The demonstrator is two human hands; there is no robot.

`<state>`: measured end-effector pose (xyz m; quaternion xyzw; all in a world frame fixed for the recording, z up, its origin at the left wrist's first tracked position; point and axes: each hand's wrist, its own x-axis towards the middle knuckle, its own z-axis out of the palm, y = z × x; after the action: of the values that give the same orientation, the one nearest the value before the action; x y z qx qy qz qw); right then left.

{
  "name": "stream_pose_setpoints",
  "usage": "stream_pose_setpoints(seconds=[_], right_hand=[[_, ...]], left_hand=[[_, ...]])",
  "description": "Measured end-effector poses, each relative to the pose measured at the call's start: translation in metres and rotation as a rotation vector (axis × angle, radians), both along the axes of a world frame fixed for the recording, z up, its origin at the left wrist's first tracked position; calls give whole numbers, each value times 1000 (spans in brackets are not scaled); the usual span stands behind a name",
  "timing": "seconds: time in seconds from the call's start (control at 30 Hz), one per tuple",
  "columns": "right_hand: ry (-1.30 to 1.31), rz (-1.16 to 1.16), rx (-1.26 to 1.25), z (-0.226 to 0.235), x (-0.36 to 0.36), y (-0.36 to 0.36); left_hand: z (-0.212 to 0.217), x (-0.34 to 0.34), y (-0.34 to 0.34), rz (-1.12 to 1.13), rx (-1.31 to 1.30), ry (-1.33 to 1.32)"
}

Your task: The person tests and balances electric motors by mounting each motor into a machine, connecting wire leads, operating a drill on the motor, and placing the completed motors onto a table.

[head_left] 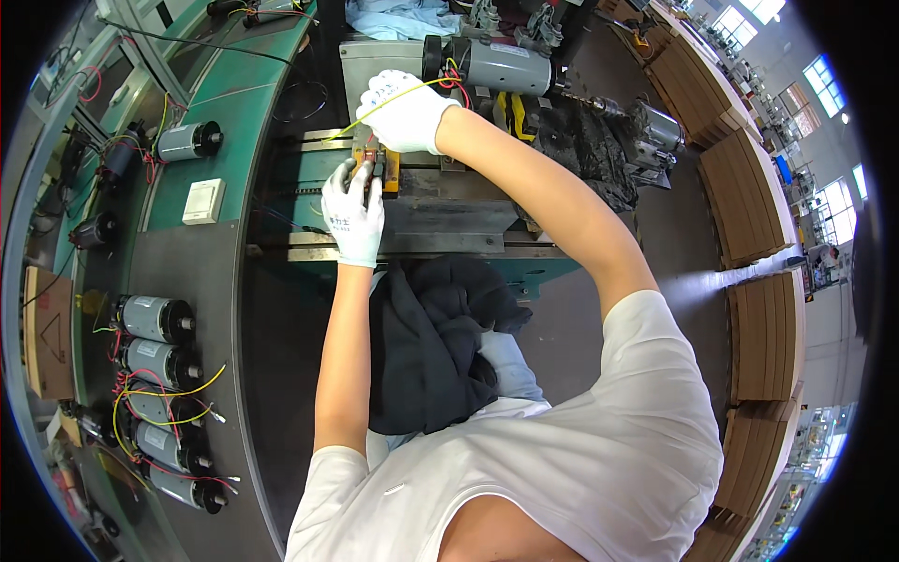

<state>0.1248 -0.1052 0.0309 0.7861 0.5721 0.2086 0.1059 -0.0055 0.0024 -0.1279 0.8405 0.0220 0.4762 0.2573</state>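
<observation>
A long desk with a green and dark grey top [184,253] runs down the left side. Beside it stretches a grey metal machine bed with flat rails [440,217]. Black cloth [426,347] lies across the person's lap. A grey cylindrical motor with a black end cap [508,67] rests at the bed's far side, coloured wires at its cap. The white-gloved right hand [405,114] is near that cap, fingers curled; whether it grips anything I cannot tell. The white-gloved left hand [354,211] has its fingers bent at a small red-and-black block [377,161] (its hold is partly hidden), just beside a yellow plate [392,176]. A thin yellow wire [417,89] runs from the motor past the right hand.
</observation>
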Motion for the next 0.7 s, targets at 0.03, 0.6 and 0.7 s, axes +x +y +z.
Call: stream_pose_setpoints(seconds=[0.03, 0.6, 0.7], right_hand=[[-27, 34, -10, 2, -1, 1], [-66, 250, -36, 7, 4, -2], [-72, 212, 96, 12, -13, 0]], left_hand=[[-6, 2, 0, -5, 4, -32], [-16, 20, -4, -39, -12, -118], [-11, 17, -5, 3, -25, -70]])
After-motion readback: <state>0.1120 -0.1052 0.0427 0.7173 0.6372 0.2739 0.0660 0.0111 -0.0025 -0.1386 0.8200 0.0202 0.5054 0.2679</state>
